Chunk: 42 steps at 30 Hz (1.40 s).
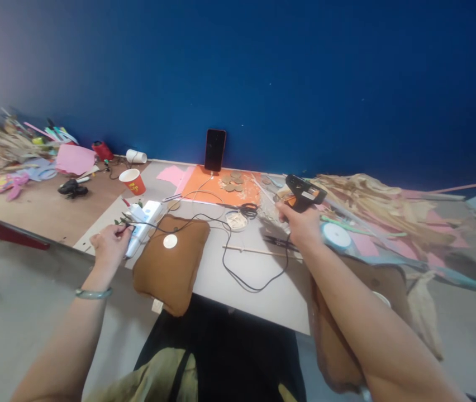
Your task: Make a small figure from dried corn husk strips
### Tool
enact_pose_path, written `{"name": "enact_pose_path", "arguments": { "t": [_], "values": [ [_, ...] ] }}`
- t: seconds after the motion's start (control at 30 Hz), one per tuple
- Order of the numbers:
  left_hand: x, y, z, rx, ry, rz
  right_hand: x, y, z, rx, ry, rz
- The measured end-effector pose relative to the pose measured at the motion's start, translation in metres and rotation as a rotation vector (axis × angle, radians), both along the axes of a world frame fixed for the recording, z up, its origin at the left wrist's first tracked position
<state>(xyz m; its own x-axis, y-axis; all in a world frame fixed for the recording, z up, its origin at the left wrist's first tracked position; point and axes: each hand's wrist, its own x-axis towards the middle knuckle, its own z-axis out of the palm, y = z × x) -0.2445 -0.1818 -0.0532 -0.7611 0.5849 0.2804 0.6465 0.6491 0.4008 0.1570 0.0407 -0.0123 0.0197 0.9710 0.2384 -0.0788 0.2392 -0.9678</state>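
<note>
Glue gun [304, 194], black with an orange label panel: held up in the right hand [300, 224], fingers wrapped shut round the grip, nozzle end pointing away and to the left, above the white board [255, 279].

Cord [238, 268], black, thin: runs from under the right hand in a loose loop over the board, then across the brown cushion [170, 262] toward the white power strip [141, 223] at the board's left edge.

Left hand [110, 244]: closed in a pinch on a small dark item with green leaves, a sprig or wire stem; too small to tell which. It sits just beside the power strip. A pale green bangle [93, 293] is on that wrist.

Handling note, as judgement: the gun is best kept nozzle-down and clear of the cord loop, with slack enough that a pull does not drag the strip. The pinched piece wants holding well back from the point where glue would land, fingertips out of the drip line. A steady forearm and a short squeeze should give a small bead.

Near surroundings: wooden stick [258, 251] lying flat on the board; black scissors [247, 210]; a round clear dish [237, 220]; white tape roll [336, 235] just right of the right hand.

Farther out: orange sheet [221, 192] with brown card discs [233, 183]; dark phone [215, 149] leaning upright on the blue wall [305, 84]; red paper cup [132, 181]; dried husks [372, 201] to the right; paper scraps heaped far left.
</note>
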Motion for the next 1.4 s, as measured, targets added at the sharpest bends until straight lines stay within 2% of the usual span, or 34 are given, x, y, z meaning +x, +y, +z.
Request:
{"name": "enact_pose_path", "arguments": {
  "t": [0.13, 0.23, 0.3, 0.33, 0.4, 0.5, 0.6, 0.67, 0.73, 0.83, 0.9, 0.97, 1.07, 1.2, 1.3, 1.4],
  "values": [
    [0.006, 0.001, 0.001, 0.022, 0.013, -0.023, -0.002, -0.004, 0.006, -0.009, -0.039, 0.001],
    [0.017, -0.006, 0.019, -0.078, 0.015, -0.028, -0.003, -0.003, 0.006, 0.003, -0.044, 0.008],
    [0.035, -0.017, 0.036, -0.174, 0.085, -0.106, -0.002, -0.001, 0.004, 0.010, -0.027, 0.018],
    [0.047, -0.023, 0.046, -0.160, 0.130, -0.174, -0.001, 0.000, 0.003, 0.010, -0.015, 0.022],
    [0.076, -0.032, 0.063, -0.024, 0.106, -0.325, 0.000, 0.000, 0.001, -0.004, 0.011, 0.031],
    [0.117, -0.027, 0.083, 0.131, -0.139, -0.651, 0.002, -0.001, 0.000, -0.035, 0.038, 0.062],
    [0.149, 0.007, 0.094, 0.102, -0.306, -0.898, 0.002, -0.001, 0.000, -0.052, 0.122, 0.143],
    [0.167, 0.041, 0.098, 0.051, -0.393, -0.990, 0.003, -0.002, 0.001, -0.072, 0.177, 0.164],
    [0.184, 0.077, 0.098, 0.019, -0.482, -1.042, 0.003, -0.003, 0.003, -0.086, 0.197, 0.194],
    [0.210, 0.121, 0.094, 0.048, -0.654, -1.058, 0.004, -0.006, 0.005, -0.099, 0.178, 0.243],
    [0.227, 0.142, 0.088, 0.054, -0.843, -1.044, 0.005, -0.008, 0.007, -0.104, 0.143, 0.272],
    [0.242, 0.157, 0.079, 0.059, -0.937, -1.044, 0.005, -0.010, 0.009, -0.101, 0.107, 0.291],
    [0.254, 0.170, 0.061, 0.122, -1.082, -1.051, 0.005, -0.010, 0.009, -0.081, 0.070, 0.314],
    [0.254, 0.179, 0.040, 0.184, -1.218, -0.972, 0.005, -0.008, 0.007, -0.108, 0.051, 0.323],
    [0.251, 0.180, 0.033, 0.202, -1.291, -0.966, 0.004, -0.008, 0.008, -0.137, 0.026, 0.324],
    [0.251, 0.179, 0.033, 0.201, -1.324, -1.021, 0.003, -0.010, 0.009, -0.148, 0.009, 0.311]
  ]
}}
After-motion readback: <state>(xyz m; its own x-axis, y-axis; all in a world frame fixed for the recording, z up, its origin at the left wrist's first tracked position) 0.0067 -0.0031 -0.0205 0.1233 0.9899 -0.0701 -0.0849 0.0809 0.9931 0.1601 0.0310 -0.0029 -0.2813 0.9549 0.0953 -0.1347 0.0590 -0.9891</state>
